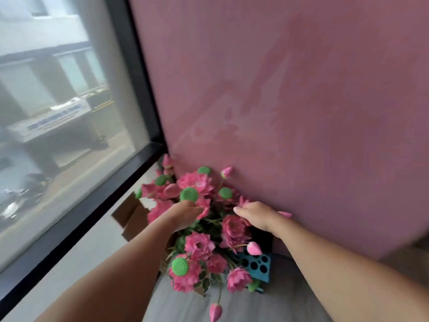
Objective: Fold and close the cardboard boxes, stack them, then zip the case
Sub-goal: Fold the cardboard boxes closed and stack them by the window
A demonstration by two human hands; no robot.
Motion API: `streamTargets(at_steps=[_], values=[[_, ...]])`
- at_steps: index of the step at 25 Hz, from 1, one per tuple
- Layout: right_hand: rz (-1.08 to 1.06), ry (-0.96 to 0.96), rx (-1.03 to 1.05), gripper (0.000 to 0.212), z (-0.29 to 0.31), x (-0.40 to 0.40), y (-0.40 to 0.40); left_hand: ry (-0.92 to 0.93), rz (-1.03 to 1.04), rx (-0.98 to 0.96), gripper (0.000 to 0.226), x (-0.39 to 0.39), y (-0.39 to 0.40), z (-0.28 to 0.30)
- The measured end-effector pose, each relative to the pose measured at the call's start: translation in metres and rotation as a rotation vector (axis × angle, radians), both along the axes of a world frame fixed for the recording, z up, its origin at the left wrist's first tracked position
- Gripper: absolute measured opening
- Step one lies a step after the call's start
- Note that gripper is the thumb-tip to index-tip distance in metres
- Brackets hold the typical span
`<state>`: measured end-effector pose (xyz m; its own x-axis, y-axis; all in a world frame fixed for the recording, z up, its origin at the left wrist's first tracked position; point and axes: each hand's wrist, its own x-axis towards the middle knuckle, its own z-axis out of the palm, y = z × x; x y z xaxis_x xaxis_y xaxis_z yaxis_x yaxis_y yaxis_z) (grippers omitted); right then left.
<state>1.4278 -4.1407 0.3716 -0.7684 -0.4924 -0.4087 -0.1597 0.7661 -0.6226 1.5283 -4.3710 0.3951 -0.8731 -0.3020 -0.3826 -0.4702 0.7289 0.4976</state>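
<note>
**Hands in the flowers, box not yet being folded**

We are seeing only one cardboard box (pixel 130 214), brown, flaps open, sitting at the left edge of the bouquet beside the pale sill under the window (pixel 58 101). Most of it is hidden behind the flowers and the left forearm. No other boxes and no zip case are showing, so we cannot tell where they are.

Pink artificial flowers (pixel 199 231) with green seed pods are lying across and in front of the box, spilling onto a grey surface (pixel 232 303) below. A teal block with round holes (pixel 257 266) is lying just under the blooms on the right, partly covered.

The left hand (pixel 185 216) is reaching into the bunch from the left; its fingers are buried among petals, so we cannot tell how far the grip is closed or whether it is holding a stem. The right hand (pixel 257 217) is resting on the flowers against the pink wall (pixel 301 101), fingers fairly straight and pointing left, pressing rather than clutching as far as we are judging; the frame is blurry.

We are judging this as a pre-step: the flowers are being handled around the box, with folding not started. Next move is calling for getting the blooms clear of the flaps or tucked inside, then freeing both hands for the flaps without crushing stems.
</note>
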Motion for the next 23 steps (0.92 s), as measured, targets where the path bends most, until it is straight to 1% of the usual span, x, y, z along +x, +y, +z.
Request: streamTargets(at_steps=[2,4,6,8,10,11,13,15,17,20,21,23], values=[[-0.078,-0.006,0.002,0.055,-0.001,-0.017,0.055,-0.017,-0.062,-0.008,0.034,-0.037,0.045,0.002],[-0.194,-0.017,-0.015,0.052,-0.002,-0.034,0.119,-0.006,-0.100,0.036,0.033,-0.075,0.102,0.005],[-0.342,-0.034,-0.047,0.058,-0.006,-0.048,0.189,0.020,-0.178,0.071,0.038,-0.115,0.164,0.007],[-0.440,-0.040,-0.053,0.066,-0.009,-0.055,0.243,0.013,-0.259,0.069,0.042,-0.143,0.216,0.008],[-0.526,-0.043,-0.038,0.063,-0.013,-0.059,0.290,-0.006,-0.370,0.039,0.043,-0.170,0.266,0.004],[-0.580,-0.045,-0.028,0.059,-0.017,-0.061,0.316,0.008,-0.443,-0.001,0.043,-0.185,0.295,0.002],[-0.713,-0.070,-0.039,0.054,-0.023,-0.063,0.364,-0.034,-0.554,-0.015,0.045,-0.213,0.348,0.001],[-0.838,-0.081,-0.054,0.053,-0.031,-0.060,0.408,-0.067,-0.734,-0.070,0.051,-0.240,0.397,-0.006],[-0.917,-0.104,-0.006,0.053,-0.032,-0.054,0.444,-0.095,-0.906,-0.104,0.056,-0.265,0.442,-0.016],[-1.077,-0.109,0.039,0.045,-0.028,-0.045,0.490,-0.106,-1.137,-0.094,0.056,-0.293,0.511,-0.025],[-1.143,-0.103,0.049,0.046,-0.024,-0.043,0.507,-0.089,-1.205,-0.065,0.053,-0.303,0.536,-0.028],[-1.267,-0.056,0.044,0.049,-0.011,-0.038,0.536,-0.073,-1.279,0.043,0.046,-0.321,0.590,-0.026]])
